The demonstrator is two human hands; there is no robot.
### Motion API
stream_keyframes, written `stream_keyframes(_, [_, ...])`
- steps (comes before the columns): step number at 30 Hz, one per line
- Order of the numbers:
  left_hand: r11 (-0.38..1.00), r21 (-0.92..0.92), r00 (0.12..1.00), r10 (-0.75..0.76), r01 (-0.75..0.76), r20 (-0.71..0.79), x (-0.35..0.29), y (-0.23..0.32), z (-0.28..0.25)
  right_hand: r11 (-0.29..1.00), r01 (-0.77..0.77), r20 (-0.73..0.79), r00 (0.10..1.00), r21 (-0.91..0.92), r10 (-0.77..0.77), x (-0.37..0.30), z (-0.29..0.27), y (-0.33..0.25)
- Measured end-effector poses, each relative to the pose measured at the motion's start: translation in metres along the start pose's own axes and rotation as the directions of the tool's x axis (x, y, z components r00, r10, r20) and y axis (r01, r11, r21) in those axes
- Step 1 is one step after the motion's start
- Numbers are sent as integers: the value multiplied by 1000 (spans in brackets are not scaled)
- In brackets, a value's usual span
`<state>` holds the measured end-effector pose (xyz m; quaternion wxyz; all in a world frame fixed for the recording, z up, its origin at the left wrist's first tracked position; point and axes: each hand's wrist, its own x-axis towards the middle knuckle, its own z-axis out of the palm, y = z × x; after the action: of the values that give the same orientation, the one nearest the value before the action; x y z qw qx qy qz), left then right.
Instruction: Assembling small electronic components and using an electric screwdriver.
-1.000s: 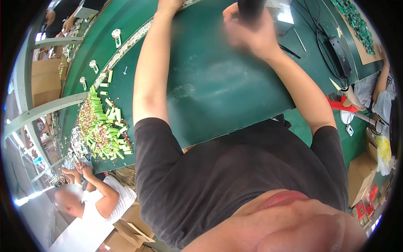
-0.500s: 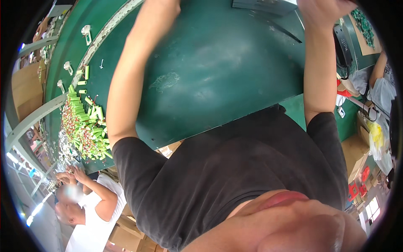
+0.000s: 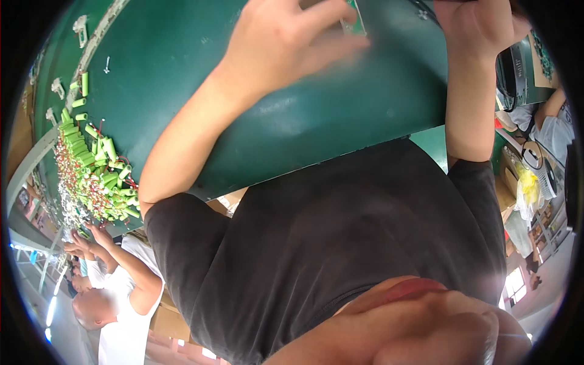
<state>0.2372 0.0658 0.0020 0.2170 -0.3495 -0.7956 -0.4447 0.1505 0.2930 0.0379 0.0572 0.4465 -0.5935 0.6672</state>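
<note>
Reaching over the green counter (image 3: pixel 340 115), we pinch a small circuit board (image 3: pixel 353 24) in our left hand (image 3: pixel 286 42); right hand (image 3: pixel 480 24) grip unclear.

Below the left grip (image 3: pixel 286 45) the green desk (image 3: pixel 340 115) lies bare and broad, open room between the two forearms. Just beside that grip's fingertips sits a small green circuit board (image 3: pixel 353 24), touching or nearly so. Well off to its left, a heap of green cylindrical cells (image 3: pixel 97 173) with red wires crowds the desk edge. Right of the right grip (image 3: pixel 477 24), a dark device (image 3: pixel 511 76) blocks the way.
</note>
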Motion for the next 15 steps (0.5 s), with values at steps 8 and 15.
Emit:
stream_keyframes(8, [998, 50, 997, -34, 31, 74, -18, -16, 3, 996, -92, -25, 995, -7, 92, -17, 23, 8])
stream_keyframes(15, [997, 43, 983, -69, 62, 172, -19, -19, 7, 990, -135, -71, 989, -46, 132, -29, 34, 8])
